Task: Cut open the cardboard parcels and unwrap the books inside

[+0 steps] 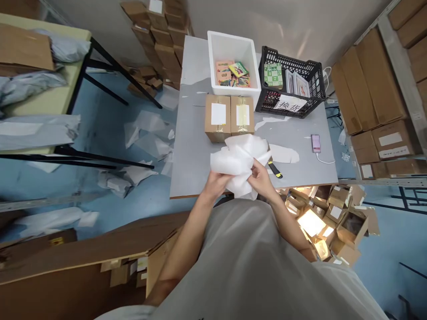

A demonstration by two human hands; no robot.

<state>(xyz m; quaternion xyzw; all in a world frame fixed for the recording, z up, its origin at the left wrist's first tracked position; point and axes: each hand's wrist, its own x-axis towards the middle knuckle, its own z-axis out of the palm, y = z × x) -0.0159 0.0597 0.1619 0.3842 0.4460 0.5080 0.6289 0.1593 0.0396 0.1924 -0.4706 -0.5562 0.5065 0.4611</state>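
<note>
White foam wrapping sheet (238, 155) is bunched up between my two hands over the front edge of the grey table (191, 155). My left hand (216, 183) pinches its lower left side. On the right side my right hand (260, 178) grips a fold of it with closed fingers. Whether anything lies inside the wrapping is hidden. Just right of my right hand lies a black and yellow box cutter (275, 170). Behind the wrapping stand two taped cardboard boxes (218, 113) with white labels, side by side.
At the back of the table stand a white foam box (213, 58) holding colourful card packs and a black plastic crate (283, 109) with books. A phone (315, 143) on a cable lies at right. Cardboard boxes (336, 209) are heaped on the floor, and packing scraps (150, 133) lie at left.
</note>
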